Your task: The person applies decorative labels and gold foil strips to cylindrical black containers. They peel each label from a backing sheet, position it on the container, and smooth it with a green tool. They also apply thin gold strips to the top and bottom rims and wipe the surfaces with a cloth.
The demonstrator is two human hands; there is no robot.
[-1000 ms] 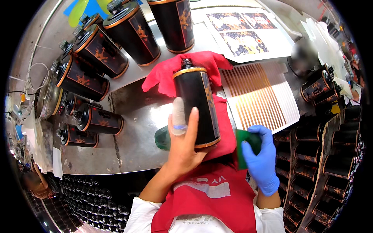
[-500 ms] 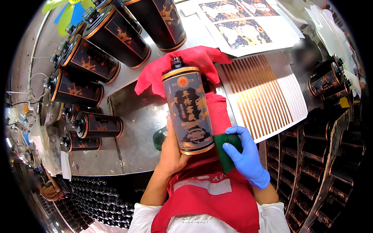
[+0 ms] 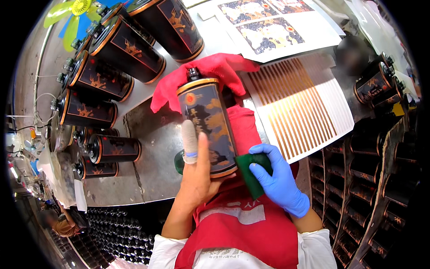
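Observation:
My left hand [image 3: 199, 181] grips a dark cylindrical bottle [image 3: 207, 121] with gold rims, a red-and-gold round emblem and gold decoration. One finger, in a pale covering with a blue band, lies along the bottle's left side; some fingers are hidden behind it. The bottle tilts slightly, its black capped neck pointing away from me. In a blue glove, my right hand [image 3: 282, 184] pinches a dark green pad [image 3: 254, 174], held against or close beside the bottle's lower right edge. Beneath and beyond the bottle lies a red cloth [image 3: 224, 67].
Several similar dark bottles [image 3: 101, 76] stand at the left of the metal table [image 3: 152, 148]. Gold-striped sheets [image 3: 300, 103] and printed sheets [image 3: 268, 31] lie to the right. Another green piece [image 3: 179, 161] rests left of my hand. Racks of bottles [image 3: 349, 193] flank the right; a person [image 3: 65, 224] is far left.
The bottle has turned about its length and shifted slightly left, bringing the emblem toward its left side. A covered finger now shows on its left. The green pad has moved slightly left with my right hand.

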